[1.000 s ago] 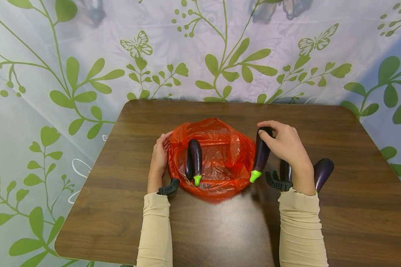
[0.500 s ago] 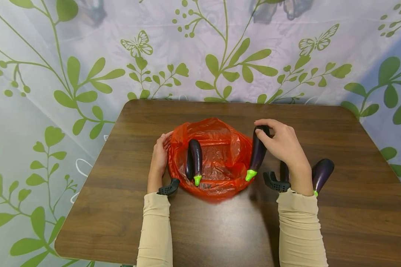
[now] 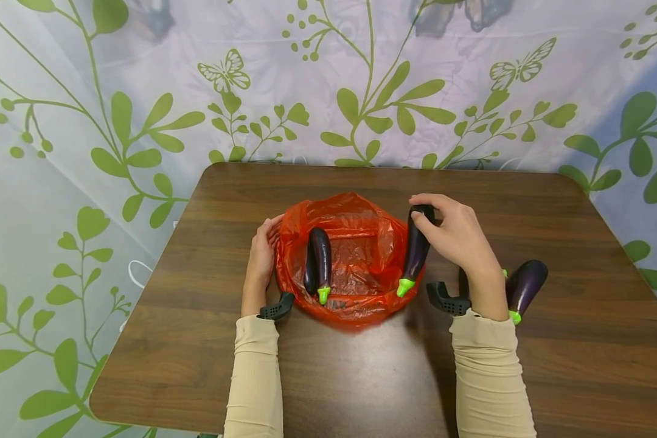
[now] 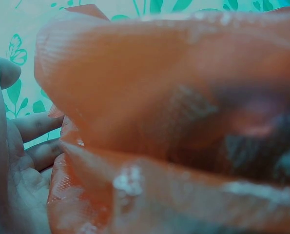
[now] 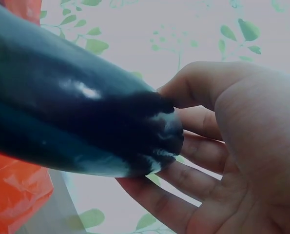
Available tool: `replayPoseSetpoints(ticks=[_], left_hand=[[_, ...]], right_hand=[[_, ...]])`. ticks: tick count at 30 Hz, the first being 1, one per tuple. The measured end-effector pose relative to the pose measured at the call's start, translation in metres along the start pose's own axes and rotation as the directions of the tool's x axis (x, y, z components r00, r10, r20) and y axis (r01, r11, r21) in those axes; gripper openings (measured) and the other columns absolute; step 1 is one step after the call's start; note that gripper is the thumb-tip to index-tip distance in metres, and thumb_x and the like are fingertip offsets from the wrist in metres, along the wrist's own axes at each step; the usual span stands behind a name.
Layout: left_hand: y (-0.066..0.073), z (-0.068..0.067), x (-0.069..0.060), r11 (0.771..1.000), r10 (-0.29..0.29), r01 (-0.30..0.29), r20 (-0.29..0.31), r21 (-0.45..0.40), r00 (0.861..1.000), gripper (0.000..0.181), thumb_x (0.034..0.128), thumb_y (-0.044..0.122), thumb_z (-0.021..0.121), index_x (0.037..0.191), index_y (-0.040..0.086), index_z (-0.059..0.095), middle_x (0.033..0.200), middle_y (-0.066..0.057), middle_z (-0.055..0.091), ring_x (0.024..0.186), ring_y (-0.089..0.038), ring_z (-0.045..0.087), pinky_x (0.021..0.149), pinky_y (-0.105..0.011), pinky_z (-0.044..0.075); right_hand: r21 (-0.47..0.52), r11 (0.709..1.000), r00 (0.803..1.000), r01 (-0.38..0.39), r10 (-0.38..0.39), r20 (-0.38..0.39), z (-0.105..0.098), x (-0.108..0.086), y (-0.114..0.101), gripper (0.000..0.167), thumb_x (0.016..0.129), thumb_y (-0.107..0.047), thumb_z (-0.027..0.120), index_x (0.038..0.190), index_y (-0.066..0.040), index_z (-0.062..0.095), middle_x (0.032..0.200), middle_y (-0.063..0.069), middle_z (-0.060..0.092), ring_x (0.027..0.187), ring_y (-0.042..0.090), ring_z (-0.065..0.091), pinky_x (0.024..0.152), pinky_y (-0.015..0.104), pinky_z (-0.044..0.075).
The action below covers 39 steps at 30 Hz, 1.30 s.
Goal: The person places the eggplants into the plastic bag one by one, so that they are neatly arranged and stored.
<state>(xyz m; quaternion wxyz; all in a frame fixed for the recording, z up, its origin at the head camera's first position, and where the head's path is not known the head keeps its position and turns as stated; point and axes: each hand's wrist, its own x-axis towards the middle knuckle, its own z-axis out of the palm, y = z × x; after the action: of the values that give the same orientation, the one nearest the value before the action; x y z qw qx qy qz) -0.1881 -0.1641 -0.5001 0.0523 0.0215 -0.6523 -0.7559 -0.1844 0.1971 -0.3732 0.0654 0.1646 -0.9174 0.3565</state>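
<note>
An open red plastic bag (image 3: 353, 310) stands mid-table with two eggplants (image 3: 322, 258) lying inside at its left. Against the bag's left side rests my left hand (image 3: 260, 252), fingers extended; the left wrist view shows the palm (image 4: 28, 190) beside the red film (image 4: 115, 83). My right hand (image 3: 460, 234) pinches the thick end of another eggplant (image 3: 417, 249) by the bag's right rim, its green stem end pointing down. In the right wrist view, thumb and fingers (image 5: 198, 146) hold the rounded end of that eggplant (image 5: 76, 102).
Right of the bag, another eggplant (image 3: 527, 286) lies on the brown wooden table (image 3: 591, 365). A further dark one (image 3: 463, 283) is partly hidden behind my right wrist. A patterned cloth (image 3: 328, 79) with green leaves hangs behind the table.
My right hand has moved left with the eggplant, from beside the bag to over its right rim. The left hand and the eggplants in the bag have stayed in place.
</note>
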Motion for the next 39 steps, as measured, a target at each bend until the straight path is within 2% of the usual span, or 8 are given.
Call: replayPoseSetpoints(ticks=[5,10,13,18,27,36,39], left_hand=[[0.001,0.000,0.000,1.000,-0.008,0.008,0.002,-0.006,1.000,0.061,0.1114,0.043,0.026,0.146,0.001,0.055,0.148,-0.017,0.056,0.134,-0.023,0.054,0.119,-0.034,0.038],[0.001,0.000,0.000,1.000,-0.013,0.013,0.002,0.001,1.000,0.061,0.1117,0.043,0.025,0.147,0.001,0.054,0.149,-0.018,0.056,0.135,-0.023,0.053,0.119,-0.034,0.037],[0.001,0.000,0.000,1.000,-0.011,0.011,-0.003,0.002,1.000,0.061,0.1116,0.043,0.026,0.146,0.002,0.055,0.148,-0.017,0.056,0.135,-0.023,0.054,0.119,-0.034,0.037],[0.002,0.001,-0.001,1.000,-0.006,0.006,-0.005,0.008,1.000,0.059,0.1119,0.040,0.024,0.146,0.002,0.055,0.147,-0.016,0.057,0.135,-0.023,0.054,0.119,-0.035,0.038],[0.002,0.000,-0.002,1.000,-0.008,0.008,-0.007,0.013,1.000,0.057,0.1123,0.036,0.023,0.146,0.003,0.056,0.147,-0.015,0.058,0.135,-0.023,0.055,0.119,-0.035,0.038],[0.001,0.000,-0.001,1.000,0.002,-0.002,-0.006,-0.003,1.000,0.058,0.1123,0.038,0.025,0.145,0.002,0.056,0.146,-0.017,0.058,0.135,-0.024,0.055,0.119,-0.036,0.038],[0.001,0.000,0.000,1.000,-0.001,0.001,-0.010,0.003,1.000,0.058,0.1123,0.039,0.025,0.145,0.002,0.056,0.146,-0.016,0.058,0.134,-0.023,0.055,0.119,-0.035,0.038]], right_hand=[[0.002,1.000,1.000,0.010,-0.010,0.012,0.002,0.000,-0.001,0.034,0.104,-0.025,0.057,0.133,-0.010,0.067,0.137,0.016,0.064,0.102,0.037,0.068,0.087,0.055,0.056],[-0.008,1.000,1.000,0.024,-0.024,0.013,0.005,0.002,-0.004,0.033,0.104,-0.025,0.057,0.133,-0.011,0.067,0.135,0.014,0.065,0.092,0.032,0.068,0.079,0.047,0.055],[-0.022,0.999,0.999,0.036,-0.035,0.020,0.007,0.003,-0.005,0.033,0.104,-0.025,0.057,0.133,-0.011,0.067,0.134,0.014,0.066,0.085,0.029,0.063,0.073,0.041,0.049],[-0.026,0.998,0.998,0.057,-0.056,0.039,0.011,0.004,-0.008,0.033,0.104,-0.024,0.058,0.133,-0.011,0.066,0.133,0.014,0.066,0.081,0.028,0.059,0.071,0.040,0.046],[-0.013,0.999,0.996,0.049,-0.048,0.079,0.017,0.005,-0.013,0.034,0.104,-0.023,0.059,0.136,-0.011,0.065,0.136,0.014,0.064,0.091,0.030,0.060,0.077,0.044,0.047],[-0.002,0.999,0.992,0.046,-0.046,0.118,0.022,0.006,-0.017,0.036,0.105,-0.025,0.059,0.138,-0.011,0.063,0.143,0.014,0.060,0.107,0.036,0.061,0.093,0.056,0.051],[0.002,0.998,0.991,0.057,-0.056,0.124,0.024,0.007,-0.017,0.037,0.105,-0.026,0.059,0.138,-0.010,0.063,0.142,0.015,0.060,0.109,0.037,0.062,0.094,0.057,0.051]])
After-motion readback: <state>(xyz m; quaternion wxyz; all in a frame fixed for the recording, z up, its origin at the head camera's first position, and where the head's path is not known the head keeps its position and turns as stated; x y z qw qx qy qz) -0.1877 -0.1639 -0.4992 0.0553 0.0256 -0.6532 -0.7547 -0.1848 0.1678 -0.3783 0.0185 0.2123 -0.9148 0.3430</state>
